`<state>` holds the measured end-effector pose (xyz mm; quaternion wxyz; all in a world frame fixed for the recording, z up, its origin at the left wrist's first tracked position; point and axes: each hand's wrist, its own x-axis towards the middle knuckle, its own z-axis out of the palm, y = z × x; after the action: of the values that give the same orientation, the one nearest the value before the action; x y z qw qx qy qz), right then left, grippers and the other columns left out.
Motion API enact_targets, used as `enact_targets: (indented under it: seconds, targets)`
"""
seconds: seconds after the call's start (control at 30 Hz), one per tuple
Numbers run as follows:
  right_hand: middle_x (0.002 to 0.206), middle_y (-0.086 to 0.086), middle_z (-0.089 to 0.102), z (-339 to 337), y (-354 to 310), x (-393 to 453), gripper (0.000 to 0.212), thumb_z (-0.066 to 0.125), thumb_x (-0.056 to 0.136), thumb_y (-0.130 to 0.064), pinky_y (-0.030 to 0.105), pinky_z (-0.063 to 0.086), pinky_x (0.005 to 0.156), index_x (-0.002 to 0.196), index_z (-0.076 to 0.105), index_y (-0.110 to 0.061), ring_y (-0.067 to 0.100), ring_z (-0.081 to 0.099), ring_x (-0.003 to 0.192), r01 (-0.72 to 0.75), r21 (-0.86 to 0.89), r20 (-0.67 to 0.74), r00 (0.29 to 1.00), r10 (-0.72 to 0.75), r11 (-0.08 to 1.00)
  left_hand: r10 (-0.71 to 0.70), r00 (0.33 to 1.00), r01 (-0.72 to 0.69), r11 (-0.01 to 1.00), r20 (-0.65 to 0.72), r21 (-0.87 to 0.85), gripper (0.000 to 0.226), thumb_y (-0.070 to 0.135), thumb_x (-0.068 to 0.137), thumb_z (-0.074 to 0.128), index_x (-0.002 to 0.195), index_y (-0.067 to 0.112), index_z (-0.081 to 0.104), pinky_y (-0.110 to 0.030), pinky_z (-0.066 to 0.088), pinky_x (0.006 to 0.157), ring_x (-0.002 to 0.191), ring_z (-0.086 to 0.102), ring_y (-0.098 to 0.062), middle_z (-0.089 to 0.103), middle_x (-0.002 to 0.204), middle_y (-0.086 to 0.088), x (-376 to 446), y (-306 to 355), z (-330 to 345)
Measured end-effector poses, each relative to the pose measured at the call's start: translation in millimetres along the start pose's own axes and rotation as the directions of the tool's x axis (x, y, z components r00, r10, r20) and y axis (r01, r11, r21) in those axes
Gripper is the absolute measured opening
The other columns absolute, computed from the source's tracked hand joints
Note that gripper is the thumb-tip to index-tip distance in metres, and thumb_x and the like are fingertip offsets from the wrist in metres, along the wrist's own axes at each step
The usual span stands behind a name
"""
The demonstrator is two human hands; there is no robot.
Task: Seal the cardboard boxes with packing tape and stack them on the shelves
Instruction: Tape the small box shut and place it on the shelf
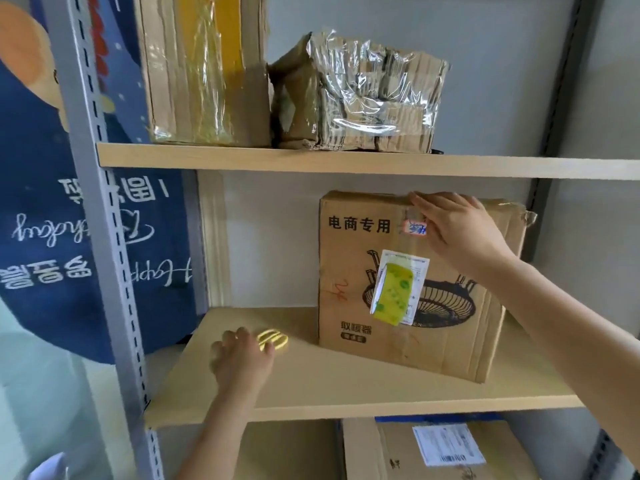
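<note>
A brown cardboard box (353, 271) with printed characters, a heater drawing and a yellow-green label stands on the middle shelf (346, 386), right of centre. My right hand (457, 230) rests flat on its upper front near the top edge, fingers straight. My left hand (242, 358) is low on the same shelf to the left, its fingers curled around yellow-handled scissors (275, 339), which are blurred. No tape roll is in view.
Two tape-wrapped boxes sit on the upper shelf (311, 161): a tall one (204, 71) and a crumpled one (360, 95). Another labelled box (443, 452) is below. A grey slotted upright (104, 237) and a blue banner (41, 220) stand at left.
</note>
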<state>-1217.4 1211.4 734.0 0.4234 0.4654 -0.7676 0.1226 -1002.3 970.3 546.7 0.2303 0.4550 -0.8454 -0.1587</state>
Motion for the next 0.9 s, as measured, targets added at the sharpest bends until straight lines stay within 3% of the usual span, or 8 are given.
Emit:
enact_targets:
  seconds: [0.07,0.13,0.33,0.53,0.63,0.73,0.83,0.9]
  targets:
    - [0.138,0.011,0.06,5,1,5,0.043,0.053,0.094,-0.01,0.05,0.04,0.098,0.136,0.059,-0.009,0.035,0.053,0.124,-0.006,0.046,-0.055,0.998,0.009,0.999,-0.093,0.988,0.072,0.984,0.127,0.162,0.045,0.053,0.096,0.048,0.119,0.015,0.057,-0.04,0.047,0.095,0.113,0.051,-0.027,0.051,0.123,-0.009,10,-23,1]
    - [0.132,0.014,0.063,8,0,9,0.038,0.055,0.092,-0.006,0.053,0.042,0.094,0.129,0.064,-0.007,0.039,0.055,0.118,-0.029,0.094,-0.108,0.993,0.04,0.995,-0.044,0.991,0.026,0.99,0.124,0.141,0.03,0.043,0.095,0.053,0.111,0.02,0.064,-0.041,0.048,0.095,0.107,0.052,-0.025,0.054,0.116,-0.006,17,-35,5]
    - [0.126,0.015,0.064,11,-11,8,0.043,0.038,0.092,-0.012,0.056,0.047,0.094,0.124,0.066,-0.004,0.039,0.053,0.111,0.046,0.211,-0.22,0.976,0.002,0.977,-0.036,0.976,0.101,0.948,0.214,-0.302,0.004,0.014,0.091,0.066,0.09,0.017,0.063,-0.033,0.05,0.079,0.091,0.064,-0.022,0.069,0.099,-0.004,22,-36,-7]
    - [0.122,0.006,0.063,12,-26,-4,0.033,0.053,0.094,-0.001,0.032,0.043,0.097,0.123,0.067,-0.007,0.027,0.055,0.107,0.275,0.348,-0.288,0.941,-0.177,0.896,0.149,0.974,0.032,0.658,0.172,-0.753,0.01,0.006,0.091,0.068,0.096,0.013,0.073,-0.026,0.06,0.073,0.08,0.075,-0.018,0.077,0.084,-0.004,-6,-12,-58]
    - [0.112,-0.009,0.067,6,-30,-6,0.022,0.061,0.096,-0.015,0.028,0.048,0.091,0.114,0.073,-0.018,0.016,0.062,0.1,0.145,0.603,-0.161,0.985,-0.058,0.785,0.353,0.933,-0.142,0.526,0.063,-0.839,0.019,0.01,0.091,0.07,0.091,0.028,0.076,-0.026,0.061,0.074,0.083,0.075,-0.017,0.078,0.091,-0.002,-23,30,-90]
    - [0.088,-0.011,0.074,-9,-28,-4,0.029,0.056,0.094,-0.042,0.015,0.05,0.073,0.094,0.078,-0.023,0.007,0.07,0.082,-0.17,0.858,0.19,0.982,0.009,0.485,0.471,0.88,-0.319,0.48,-0.067,-0.817,0.018,0.007,0.09,0.069,0.088,0.024,0.075,-0.018,0.057,0.07,0.079,0.075,-0.013,0.077,0.086,0.002,-29,83,-103]
    - [0.089,0.001,0.077,-19,-15,4,0.049,0.056,0.08,-0.066,0.026,0.053,0.078,0.09,0.077,-0.023,0.018,0.072,0.081,-0.41,0.759,0.523,0.846,-0.099,0.507,0.532,0.835,-0.422,0.458,-0.139,-0.782,0.014,0.004,0.09,0.068,0.091,0.018,0.073,-0.012,0.054,0.068,0.075,0.074,-0.009,0.076,0.083,0.006,-26,127,-102]
    - [0.085,-0.001,0.074,-24,0,7,0.047,0.063,0.075,-0.07,0.021,0.049,0.065,0.088,0.076,-0.026,0.015,0.065,0.066,-0.498,0.7,0.663,0.72,-0.205,0.512,0.554,0.813,-0.466,0.437,-0.178,-0.769,0.015,0.005,0.089,0.069,0.09,0.019,0.073,-0.011,0.052,0.067,0.075,0.073,-0.007,0.075,0.081,0.008,-22,146,-101]
